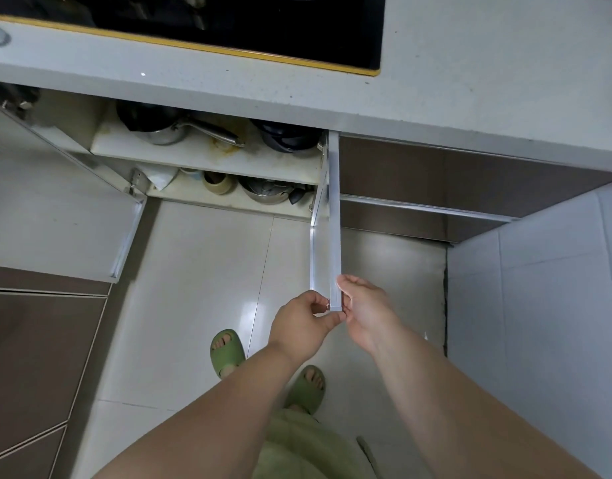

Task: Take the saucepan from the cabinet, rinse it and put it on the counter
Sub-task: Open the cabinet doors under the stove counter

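The cabinet under the counter stands with both doors swung out. On its upper shelf (pixel 207 155) lies a steel saucepan (pixel 163 133) with a long metal handle pointing right, beside dark pans. The right door (pixel 333 216) points straight at me, edge on. My left hand (pixel 302 323) pinches the door's near corner from the left. From the right, my right hand (pixel 365 311) holds the same corner, fingers curled round the edge. Both hands are far from the saucepan.
The left door (pixel 55 216) hangs wide open. A dark pan stack (pixel 285 138) sits at the shelf's right; the lower shelf holds a steel bowl (pixel 266 193) and a yellowish cup (pixel 218 183). Above lie the grey counter (pixel 470 81) and black hob (pixel 228 22). My green slippers stand on the tiled floor.
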